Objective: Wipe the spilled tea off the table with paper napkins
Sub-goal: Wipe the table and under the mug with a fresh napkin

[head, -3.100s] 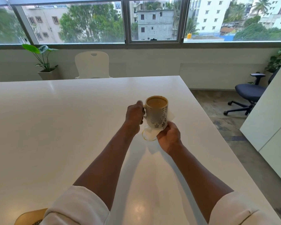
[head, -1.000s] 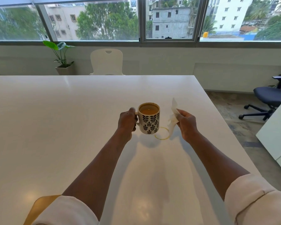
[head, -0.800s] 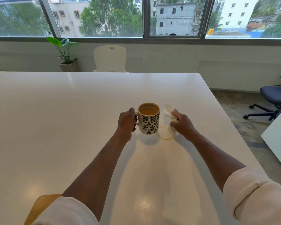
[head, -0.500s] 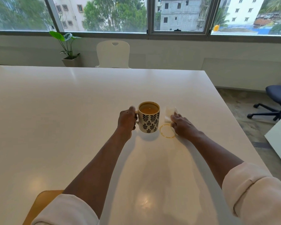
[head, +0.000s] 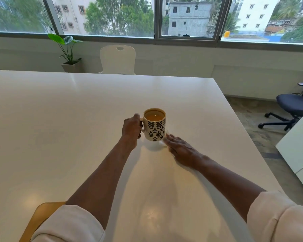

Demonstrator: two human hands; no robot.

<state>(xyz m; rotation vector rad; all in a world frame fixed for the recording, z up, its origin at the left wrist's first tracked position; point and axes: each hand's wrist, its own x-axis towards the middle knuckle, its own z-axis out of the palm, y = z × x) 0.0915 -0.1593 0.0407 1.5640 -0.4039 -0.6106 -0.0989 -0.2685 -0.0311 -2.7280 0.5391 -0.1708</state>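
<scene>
The right hand (head: 179, 148) lies flat on the white table (head: 59, 128), fingers straight and spread, blurred, pressing down just right of the mug's base. A thin pale sliver shows at the fingertips (head: 168, 137) beside the mug; whether that is the paper napkin cannot be told, and no tea ring is visible on the tabletop around the hand. The left hand (head: 131, 129) grips the handle of the mug (head: 155, 125), fingers curled around it, and the mug appears to hang slightly above the surface over its own shadow.

The mug is cream with dark leaf prints and holds brown tea nearly to the rim. It sits toward the table's right half, with broad bare tabletop to its left and behind it, and a narrower strip between the right hand and the table's right edge.

1 white chair (head: 117, 59) stands at the far edge, 1 potted plant (head: 69, 55) left of it under the windows (head: 103, 16). 1 dark office chair (head: 294, 107) stands on the floor to the right, near a white cabinet (head: 299, 145).
</scene>
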